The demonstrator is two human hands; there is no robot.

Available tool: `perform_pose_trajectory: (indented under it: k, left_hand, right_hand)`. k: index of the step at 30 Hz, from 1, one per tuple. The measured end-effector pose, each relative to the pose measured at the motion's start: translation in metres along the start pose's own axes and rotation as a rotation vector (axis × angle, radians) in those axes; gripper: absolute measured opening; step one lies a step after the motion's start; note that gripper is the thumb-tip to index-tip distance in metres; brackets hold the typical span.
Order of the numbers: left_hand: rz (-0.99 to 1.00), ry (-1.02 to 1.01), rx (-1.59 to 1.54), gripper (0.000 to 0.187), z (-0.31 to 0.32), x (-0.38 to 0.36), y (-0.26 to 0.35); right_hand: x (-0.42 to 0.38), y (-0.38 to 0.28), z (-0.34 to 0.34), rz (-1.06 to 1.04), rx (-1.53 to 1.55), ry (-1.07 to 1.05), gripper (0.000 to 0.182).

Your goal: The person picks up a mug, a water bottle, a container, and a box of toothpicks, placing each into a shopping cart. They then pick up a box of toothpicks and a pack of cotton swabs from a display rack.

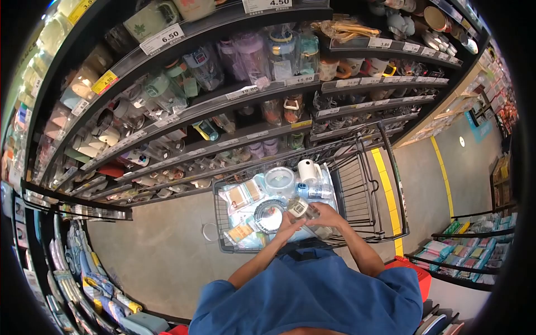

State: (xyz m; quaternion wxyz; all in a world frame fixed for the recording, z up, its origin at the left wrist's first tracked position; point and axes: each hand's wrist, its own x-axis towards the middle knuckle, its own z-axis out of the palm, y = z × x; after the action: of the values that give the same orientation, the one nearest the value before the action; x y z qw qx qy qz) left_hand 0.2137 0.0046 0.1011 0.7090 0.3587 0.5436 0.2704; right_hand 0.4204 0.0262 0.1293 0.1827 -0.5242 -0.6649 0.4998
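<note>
Left hand (289, 225) and right hand (328, 215) both gripping clear container (300, 207), above near side of shopping cart (360, 196). Round tub (268, 217) just left, white mug (308, 171) on far side.

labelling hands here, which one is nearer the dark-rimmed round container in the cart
Left: the left hand is close beside the dark-rimmed round container; the right hand is farther right.
</note>
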Motion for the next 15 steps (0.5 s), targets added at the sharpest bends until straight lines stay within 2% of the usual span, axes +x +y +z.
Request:
perform_pose_trajectory:
  k: [1,3,4,5,7,9,10,11,13,15]
  left_hand:
    - [0.007,-0.006,0.007,0.059,-0.005,-0.003,0.02]
    - [0.202,-0.011,0.113,0.056,-0.019,-0.004,0.056]
    - [0.365,0.069,0.105,0.049,-0.036,0.026,0.03]
    - [0.492,0.091,0.041,0.05,-0.036,0.015,0.069]
    - [0.363,0.146,0.073,0.052,-0.054,0.007,0.124]
    - [0.685,0.219,0.233,0.053,-0.083,0.037,0.144]
    - [0.759,0.235,0.258,0.057,-0.095,0.044,0.161]
    - [0.777,0.336,0.38,0.059,-0.102,0.047,0.183]
    - [0.79,0.426,0.477,0.061,-0.106,0.039,0.225]
    - [0.826,0.467,0.523,0.061,-0.121,0.059,0.245]
  right_hand:
    - [0.009,-0.013,-0.007,-0.003,-0.001,0.011,0.077]
    - [0.032,-0.035,-0.018,-0.083,0.03,-0.01,0.075]
    - [0.051,-0.039,-0.021,-0.106,0.045,-0.046,0.074]
    - [0.067,-0.056,-0.029,-0.181,0.024,-0.032,0.071]
    - [0.102,-0.083,-0.035,-0.35,-0.077,0.053,0.069]
    - [0.14,-0.109,-0.043,-0.477,-0.203,0.16,0.07]
    - [0.155,-0.126,-0.047,-0.513,-0.243,0.192,0.071]
    - [0.171,-0.137,-0.048,-0.524,-0.24,0.202,0.071]
    - [0.198,-0.157,-0.051,-0.609,-0.233,0.4,0.067]
    - [0.227,-0.163,-0.05,-0.641,-0.248,0.482,0.065]
